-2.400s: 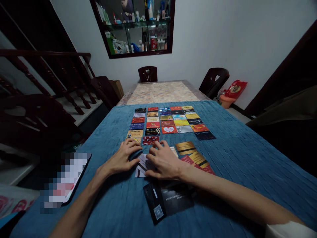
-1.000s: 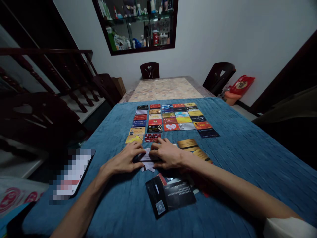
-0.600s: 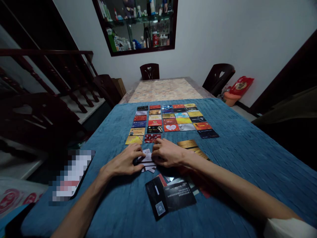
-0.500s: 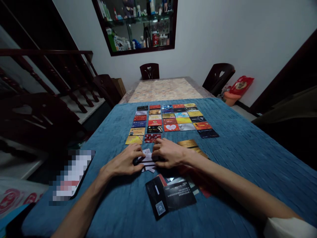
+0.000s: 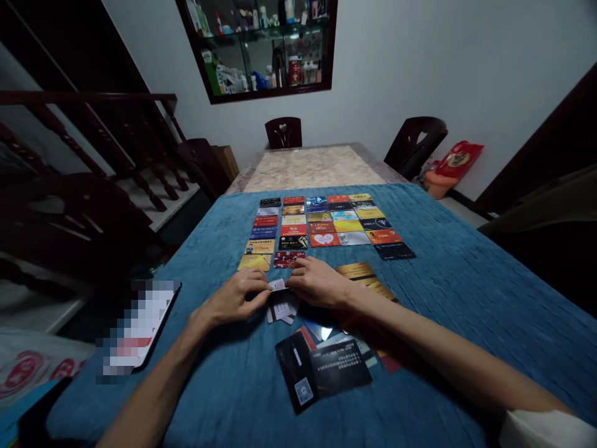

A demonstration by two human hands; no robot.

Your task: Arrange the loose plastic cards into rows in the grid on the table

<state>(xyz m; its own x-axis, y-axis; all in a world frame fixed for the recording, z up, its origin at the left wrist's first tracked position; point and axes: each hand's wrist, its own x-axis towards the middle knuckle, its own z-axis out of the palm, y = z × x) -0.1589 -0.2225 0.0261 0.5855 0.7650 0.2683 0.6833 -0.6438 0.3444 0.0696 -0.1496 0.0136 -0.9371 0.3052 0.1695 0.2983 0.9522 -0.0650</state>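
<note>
Between the fingertips of my left hand and my right hand, a plastic card is tilted so that mostly its thin edge shows. Both hands are closed on its two ends, just above the cloth. Beneath it lie a few pale cards with dark stripes, fanned over each other. Beyond my fingers are columns of colourful cards, with a red card and a yellow card closest to the hands. Gold cards lie partly behind my right forearm.
Nearer to me a loose pile holds black cards and some red ones. A phone with a blurred screen rests at the left on the blue cloth. Dark chairs stand around the table's far part.
The card between my hands has tipped from nearly flat, with its printed face visible, to almost edge-on. More of the pale cards underneath now shows. The laid-out cards keep their places.
</note>
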